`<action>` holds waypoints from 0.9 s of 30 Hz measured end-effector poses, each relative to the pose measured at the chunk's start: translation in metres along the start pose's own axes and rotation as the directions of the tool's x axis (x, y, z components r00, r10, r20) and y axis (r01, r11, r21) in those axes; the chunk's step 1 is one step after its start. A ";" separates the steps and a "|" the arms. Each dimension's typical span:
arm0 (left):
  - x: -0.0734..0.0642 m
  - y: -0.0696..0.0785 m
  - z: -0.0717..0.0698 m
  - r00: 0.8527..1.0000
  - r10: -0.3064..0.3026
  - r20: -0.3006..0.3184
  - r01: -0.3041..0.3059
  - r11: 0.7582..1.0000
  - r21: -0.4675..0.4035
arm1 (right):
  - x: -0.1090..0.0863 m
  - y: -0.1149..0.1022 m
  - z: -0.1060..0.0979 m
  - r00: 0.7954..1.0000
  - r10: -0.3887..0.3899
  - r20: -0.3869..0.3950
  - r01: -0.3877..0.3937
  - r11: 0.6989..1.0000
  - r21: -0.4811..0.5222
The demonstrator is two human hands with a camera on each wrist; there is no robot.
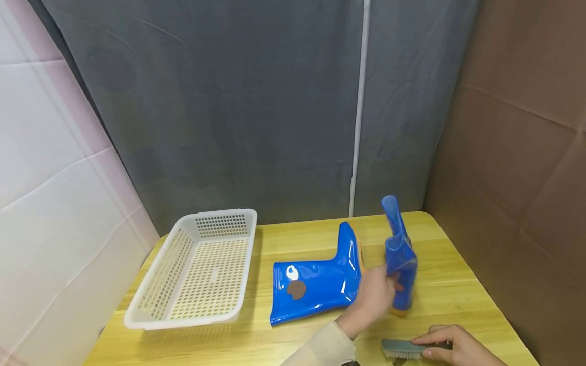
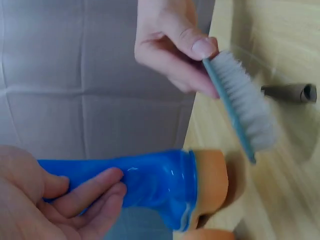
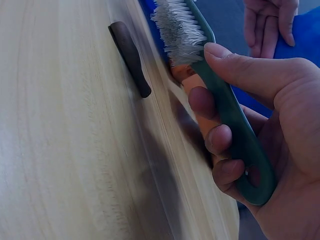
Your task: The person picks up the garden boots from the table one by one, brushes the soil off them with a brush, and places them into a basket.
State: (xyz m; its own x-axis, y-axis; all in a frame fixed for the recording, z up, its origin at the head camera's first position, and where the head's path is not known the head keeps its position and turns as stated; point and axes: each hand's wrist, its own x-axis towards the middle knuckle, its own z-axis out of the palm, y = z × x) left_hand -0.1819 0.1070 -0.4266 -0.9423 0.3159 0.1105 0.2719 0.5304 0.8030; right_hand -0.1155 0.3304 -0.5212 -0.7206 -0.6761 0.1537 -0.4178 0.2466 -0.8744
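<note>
My left hand [image 1: 376, 294] holds a glossy blue rain boot [image 1: 404, 272] by its shaft, at the right part of the table. In the left wrist view, the fingers of this left hand [image 2: 75, 205] lie against the blue shaft, and the boot's orange sole [image 2: 212, 175] faces the tabletop. Nearer the front edge, my right hand [image 1: 458, 345] grips a green scrubbing brush [image 1: 405, 347] by its handle. White bristles [image 3: 177, 30] show in the right wrist view, pointing away from the palm. A second blue boot [image 1: 316, 284] lies on its side, with a brown patch on its shaft.
To the left stands a white perforated plastic basket [image 1: 187, 321]. A small dark tube-like piece [image 3: 131, 60] lies on the wooden table [image 1: 458, 284] near the brush. Grey curtain [image 1: 229, 112] hangs behind, with a brown panel [image 1: 517, 178] along the right side.
</note>
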 end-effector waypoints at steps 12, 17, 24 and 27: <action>0.022 -0.024 -0.027 0.986 0.130 0.108 -0.109 0.977 -0.183 | -0.007 -0.004 -0.008 0.986 0.167 0.006 -0.167 0.986 0.011; 0.037 -0.028 -0.037 0.983 0.114 0.144 -0.074 0.964 -0.254 | -0.007 -0.007 -0.008 0.973 0.229 -0.005 -0.229 0.973 -0.016; 0.041 -0.044 -0.017 0.968 0.192 0.159 -0.154 0.963 -0.222 | -0.012 -0.015 -0.012 0.950 0.312 -0.019 -0.313 0.950 -0.011; 0.037 -0.050 -0.005 0.984 0.157 0.079 -0.137 0.968 -0.211 | -0.018 -0.019 -0.019 0.943 0.331 -0.039 -0.332 0.943 -0.029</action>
State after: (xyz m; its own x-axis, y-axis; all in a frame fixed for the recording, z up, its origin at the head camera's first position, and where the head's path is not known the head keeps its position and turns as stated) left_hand -0.2316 0.0885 -0.4600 -0.8695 0.4566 0.1883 0.3514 0.3040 0.8855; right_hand -0.1050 0.3514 -0.4983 -0.8393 -0.5287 -0.1269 -0.1701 0.4770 -0.8623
